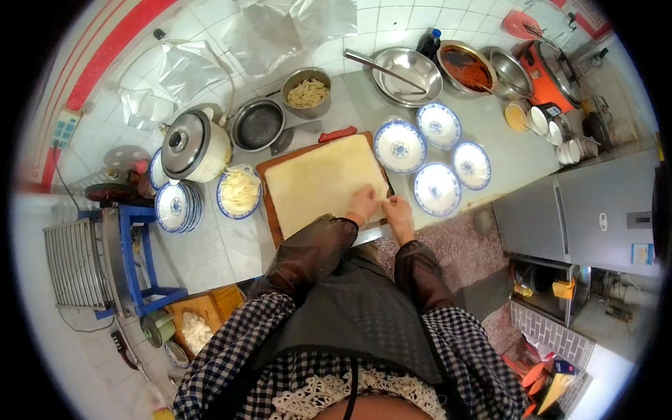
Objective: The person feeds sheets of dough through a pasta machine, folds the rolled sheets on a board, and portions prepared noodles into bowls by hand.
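Where the left hand (pixel 364 204) and right hand (pixel 400 215) meet, fingers nearly closed, grip unclear, lies a pale dough sheet (pixel 322 178), its near right corner beneath. A steel basin (pixel 449 57) at the tabletop's (pixel 336 85) back edge holds red sauce (pixel 467 68)

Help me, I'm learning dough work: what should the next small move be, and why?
I'd probably smooth the near right corner of the dough down on the board: the left hand and right hand are close together at that corner, while most of the sheet lies spread flat.
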`<move>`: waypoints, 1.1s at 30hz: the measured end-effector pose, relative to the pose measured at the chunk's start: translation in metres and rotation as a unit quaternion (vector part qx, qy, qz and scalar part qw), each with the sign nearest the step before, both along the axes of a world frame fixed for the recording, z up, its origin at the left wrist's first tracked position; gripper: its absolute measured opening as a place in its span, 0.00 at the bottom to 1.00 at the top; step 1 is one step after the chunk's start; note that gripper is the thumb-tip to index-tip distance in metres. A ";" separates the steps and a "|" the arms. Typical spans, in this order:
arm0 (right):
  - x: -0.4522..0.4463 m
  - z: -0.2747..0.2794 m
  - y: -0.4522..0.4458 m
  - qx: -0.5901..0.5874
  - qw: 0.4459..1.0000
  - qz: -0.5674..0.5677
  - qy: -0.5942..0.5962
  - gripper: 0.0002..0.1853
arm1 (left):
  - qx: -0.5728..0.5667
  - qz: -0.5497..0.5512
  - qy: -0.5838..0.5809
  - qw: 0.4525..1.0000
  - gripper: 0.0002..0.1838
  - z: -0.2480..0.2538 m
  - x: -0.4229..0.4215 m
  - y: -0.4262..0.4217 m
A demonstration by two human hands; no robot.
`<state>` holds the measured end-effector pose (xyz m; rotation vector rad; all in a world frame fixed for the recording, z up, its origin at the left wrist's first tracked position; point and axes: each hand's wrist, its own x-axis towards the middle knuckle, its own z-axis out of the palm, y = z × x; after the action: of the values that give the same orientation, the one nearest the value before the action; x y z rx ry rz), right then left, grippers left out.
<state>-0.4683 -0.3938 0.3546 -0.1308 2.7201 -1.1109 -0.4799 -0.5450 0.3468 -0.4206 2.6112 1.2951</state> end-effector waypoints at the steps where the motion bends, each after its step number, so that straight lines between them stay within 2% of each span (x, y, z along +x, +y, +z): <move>1: -0.001 -0.030 0.007 0.165 0.956 0.125 0.209 0.15 | -0.019 0.056 -0.011 0.998 0.11 -0.013 -0.003 0.001; 2: 0.002 -0.029 0.009 0.166 0.956 0.125 0.210 0.15 | -0.041 0.071 -0.011 0.997 0.11 -0.017 -0.005 -0.010; 3: 0.007 -0.031 0.012 0.071 0.991 0.026 0.113 0.14 | -0.095 0.021 0.002 0.995 0.10 -0.016 -0.006 -0.027; 4: 0.010 -0.032 0.014 -0.027 0.997 -0.074 0.013 0.13 | -0.209 -0.083 0.022 0.974 0.09 -0.011 -0.004 -0.048; 5: 0.012 -0.020 0.013 -0.027 0.997 -0.072 0.013 0.13 | -0.325 -0.171 0.048 0.929 0.09 -0.007 -0.003 -0.071; 6: 0.014 -0.004 0.012 -0.144 0.973 -0.149 -0.100 0.14 | -0.376 -0.217 0.055 0.899 0.08 -0.003 -0.003 -0.100; 7: 0.015 0.008 0.011 -0.256 0.917 -0.222 -0.210 0.15 | -0.222 -0.155 -0.023 0.962 0.07 -0.008 -0.003 -0.131; 8: 0.015 0.005 0.010 -0.256 0.917 -0.221 -0.210 0.15 | -0.077 -0.062 -0.090 0.991 0.07 -0.013 -0.004 -0.162; 9: 0.014 -0.005 0.008 -0.146 0.967 -0.170 -0.120 0.15 | 0.002 -0.002 -0.106 0.994 0.07 -0.015 0.000 -0.181; 10: 0.011 -0.010 0.005 -0.034 0.993 -0.113 -0.027 0.16 | 0.027 -0.009 -0.080 0.996 0.08 -0.022 0.005 -0.186; 13: -0.006 0.063 -0.039 0.001 0.998 -0.062 0.006 0.18 | 0.062 -0.094 0.024 0.993 0.10 -0.052 0.012 -0.156; 14: -0.014 0.066 -0.054 0.001 0.998 -0.062 0.006 0.18 | 0.050 -0.121 0.051 0.990 0.11 -0.056 0.017 -0.137; 16: -0.036 0.026 -0.073 0.015 1.000 -0.011 0.013 0.17 | 0.005 -0.178 0.083 0.981 0.14 -0.028 0.023 -0.098; 18: -0.068 -0.035 -0.087 0.089 0.988 0.116 0.046 0.16 | -0.167 -0.250 0.108 0.948 0.21 -0.037 0.018 -0.082; 19: -0.084 -0.074 -0.090 0.144 0.965 0.202 0.079 0.16 | -0.170 -0.244 0.109 0.948 0.21 -0.011 0.014 -0.076; 20: -0.095 -0.100 -0.093 0.178 0.941 0.268 0.106 0.15 | -0.044 -0.108 -0.034 0.993 0.21 0.038 0.012 -0.071; 21: -0.099 -0.114 -0.097 0.156 0.946 0.264 0.101 0.15 | 0.086 0.034 -0.172 0.981 0.22 0.067 0.009 -0.069; 22: -0.098 -0.116 -0.105 0.013 0.982 0.179 0.066 0.14 | 0.088 0.037 -0.168 0.981 0.22 0.061 0.006 -0.070; 23: -0.076 0.036 -0.107 0.022 0.984 0.164 -0.069 0.13 | 0.034 0.021 -0.030 0.999 0.21 0.040 0.009 -0.070; 24: -0.071 0.059 -0.107 0.024 0.983 0.170 -0.069 0.13 | -0.022 0.006 0.107 0.994 0.21 0.019 0.011 -0.070; 25: -0.069 0.072 -0.109 -0.029 0.979 0.179 -0.095 0.12 | -0.023 0.011 0.108 0.994 0.21 0.004 0.005 -0.071; 27: -0.065 0.076 -0.110 -0.083 0.971 0.191 -0.119 0.12 | -0.097 -0.013 0.014 0.995 0.22 -0.026 -0.014 -0.070; 28: -0.063 0.074 -0.104 -0.194 0.968 0.131 -0.095 0.13 | -0.097 -0.009 0.016 0.995 0.22 -0.049 -0.017 -0.074; 29: -0.063 0.068 -0.097 -0.302 0.948 0.069 -0.071 0.15 | -0.057 0.022 0.071 0.996 0.22 -0.073 -0.018 -0.081; 30: -0.068 0.044 -0.089 -0.302 0.948 0.073 -0.068 0.15 | -0.037 0.039 0.101 0.993 0.22 -0.070 -0.021 -0.090; 31: -0.076 0.004 -0.081 -0.228 0.969 0.083 0.039 0.16 | -0.018 0.056 0.131 0.990 0.22 -0.065 -0.023 -0.099; 33: -0.079 0.017 -0.077 -0.160 0.985 0.063 0.002 0.18 | -0.198 -0.053 -0.057 0.977 0.25 -0.010 -0.023 -0.129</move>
<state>-0.5472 -0.4706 0.3719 -0.3472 2.4744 -1.4983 -0.5034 -0.6743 0.3373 -0.3933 2.7454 0.6920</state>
